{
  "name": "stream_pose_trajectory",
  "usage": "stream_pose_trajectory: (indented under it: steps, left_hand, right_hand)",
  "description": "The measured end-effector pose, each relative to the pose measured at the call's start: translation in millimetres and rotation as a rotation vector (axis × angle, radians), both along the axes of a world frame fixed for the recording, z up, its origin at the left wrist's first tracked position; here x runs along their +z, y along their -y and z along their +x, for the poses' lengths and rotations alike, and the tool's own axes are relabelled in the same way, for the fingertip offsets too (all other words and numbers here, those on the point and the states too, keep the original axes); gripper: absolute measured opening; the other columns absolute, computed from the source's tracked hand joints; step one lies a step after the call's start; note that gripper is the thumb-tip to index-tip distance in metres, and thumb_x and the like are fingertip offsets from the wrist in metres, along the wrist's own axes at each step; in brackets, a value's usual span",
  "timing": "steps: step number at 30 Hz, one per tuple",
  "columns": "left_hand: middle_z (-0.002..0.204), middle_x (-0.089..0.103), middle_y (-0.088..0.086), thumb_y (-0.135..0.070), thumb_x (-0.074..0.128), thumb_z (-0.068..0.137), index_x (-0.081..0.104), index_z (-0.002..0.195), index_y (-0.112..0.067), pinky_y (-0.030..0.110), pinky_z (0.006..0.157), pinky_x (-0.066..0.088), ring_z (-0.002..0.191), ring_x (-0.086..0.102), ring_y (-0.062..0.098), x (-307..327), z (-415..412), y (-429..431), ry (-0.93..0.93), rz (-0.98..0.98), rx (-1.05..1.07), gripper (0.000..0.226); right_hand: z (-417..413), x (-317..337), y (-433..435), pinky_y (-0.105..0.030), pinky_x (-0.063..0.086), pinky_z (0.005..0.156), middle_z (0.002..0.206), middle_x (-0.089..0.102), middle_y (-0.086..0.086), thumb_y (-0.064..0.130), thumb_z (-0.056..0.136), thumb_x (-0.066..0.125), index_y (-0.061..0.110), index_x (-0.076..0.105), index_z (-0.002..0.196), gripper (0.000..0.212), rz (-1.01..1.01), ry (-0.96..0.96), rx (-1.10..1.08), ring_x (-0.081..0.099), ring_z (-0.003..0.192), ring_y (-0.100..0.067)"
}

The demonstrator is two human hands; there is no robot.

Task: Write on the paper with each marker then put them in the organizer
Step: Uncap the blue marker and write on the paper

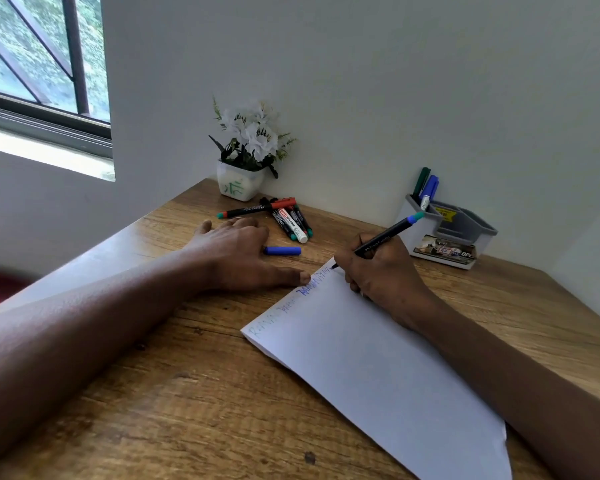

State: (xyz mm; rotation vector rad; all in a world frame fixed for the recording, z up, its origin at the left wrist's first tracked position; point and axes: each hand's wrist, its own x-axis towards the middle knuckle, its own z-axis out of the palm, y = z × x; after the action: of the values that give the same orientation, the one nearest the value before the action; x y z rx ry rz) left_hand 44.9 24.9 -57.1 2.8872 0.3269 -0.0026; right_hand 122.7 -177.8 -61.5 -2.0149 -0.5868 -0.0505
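A white sheet of paper lies diagonally on the wooden desk, with green and blue writing along its top edge. My right hand grips a black marker with a blue-green end, its tip on the paper's far corner. My left hand lies flat on the desk, thumb touching the paper's top edge. A loose blue cap lies just beside the left hand. Several markers lie in a pile behind it. The grey organizer at the back right holds a green and two blue markers.
A white pot of artificial flowers stands at the back of the desk against the wall. A window is at the upper left. The desk's bare wood stretches toward me in front of the paper.
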Motion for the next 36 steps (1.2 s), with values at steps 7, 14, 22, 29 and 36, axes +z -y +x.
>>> stream_pose_trajectory:
  steps: [7,14,22,29,36]
  left_hand:
    - [0.165,0.029,0.0,-0.096,0.041,0.067,0.045,0.148,-0.025,0.055,0.122,0.012,0.151,0.026,0.023,-1.3,0.3,-2.0,0.006,-0.011,0.002,0.108]
    - [0.165,0.028,0.0,-0.095,0.043,0.069,0.045,0.148,-0.026,0.056,0.123,0.012,0.151,0.025,0.023,-0.3,-0.5,-0.6,0.009,-0.023,-0.005,0.105]
    - [0.161,0.037,-0.004,-0.085,0.049,0.078,0.044,0.15,-0.032,0.052,0.122,0.025,0.147,0.035,0.019,-3.4,-7.7,-0.5,0.139,-0.068,-0.013,0.089]
    - [0.145,0.055,-0.008,-0.052,0.063,0.093,0.067,0.131,-0.036,0.045,0.108,0.045,0.134,0.049,0.015,-9.1,-5.4,-4.3,0.463,-0.032,-0.062,0.042]
    - [0.107,0.069,-0.014,-0.042,0.067,0.093,0.073,0.111,-0.04,0.036,0.087,0.054,0.101,0.062,0.009,-6.3,-3.9,2.6,0.429,0.023,-0.022,0.019]
  right_hand:
    - [-0.5,-0.2,-2.2,-0.023,0.041,0.04,0.05,0.061,-0.002,0.012,0.087,0.071,0.01,0.059,0.066,0.024,-0.014,-0.018,-0.028,0.051,0.042,-0.013]
    - [-2.2,-0.7,-1.5,-0.022,0.041,0.041,0.051,0.063,0.0,0.01,0.089,0.069,0.009,0.062,0.071,0.019,0.007,-0.032,-0.045,0.052,0.043,-0.012]
    - [11.3,2.6,4.9,-0.021,0.049,0.049,0.065,0.071,-0.006,0.008,0.094,0.066,0.0,0.072,0.093,0.01,0.418,-0.314,-0.019,0.063,0.058,-0.015]
    - [15.3,4.6,11.4,-0.022,0.049,0.052,0.074,0.074,-0.007,0.021,0.099,0.054,0.008,0.074,0.096,0.024,0.601,-0.482,0.137,0.066,0.061,-0.015]
    - [13.0,3.2,14.1,-0.021,0.047,0.056,0.08,0.077,-0.006,0.017,0.098,0.055,0.012,0.079,0.096,0.025,0.44,-0.38,0.224,0.066,0.07,-0.013]
